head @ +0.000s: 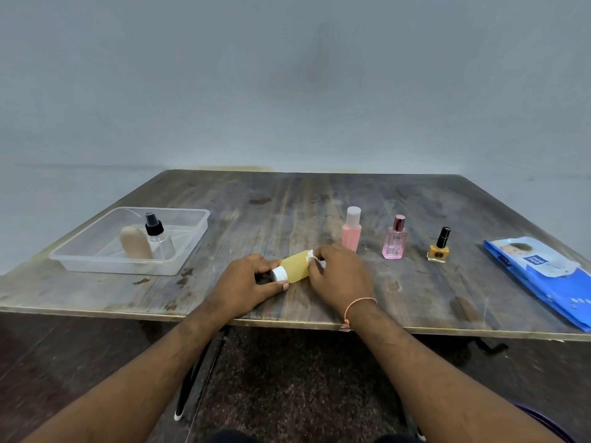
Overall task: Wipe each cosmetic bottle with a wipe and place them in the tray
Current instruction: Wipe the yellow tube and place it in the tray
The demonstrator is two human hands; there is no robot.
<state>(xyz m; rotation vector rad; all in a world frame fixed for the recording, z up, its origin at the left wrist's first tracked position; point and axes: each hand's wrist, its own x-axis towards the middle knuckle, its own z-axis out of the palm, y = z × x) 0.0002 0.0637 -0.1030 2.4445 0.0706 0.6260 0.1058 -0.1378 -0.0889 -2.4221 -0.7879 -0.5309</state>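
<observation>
Two items already sit in the clear plastic tray (192, 238) at the left of the worn wooden tabletop (287, 203): a beige rounded bottle (136, 247) and a clear spray bottle with a black pump (160, 239). Mid-tabletop, the left hand (248, 281) has its grip closed on the white-capped end of a yellow bottle (295, 266) lying sideways, while the right hand (340, 276) pinches a white wipe (311, 255) against it. A pink bottle with a pale cap (351, 231), a pink glass perfume bottle (395, 243) and a yellow nail polish (438, 249) stand apart, seemingly still to be wiped.

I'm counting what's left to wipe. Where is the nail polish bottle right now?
In the head view, the nail polish bottle stands upright on the table's right side, between the pink perfume bottle and the blue wipes pack.
</observation>
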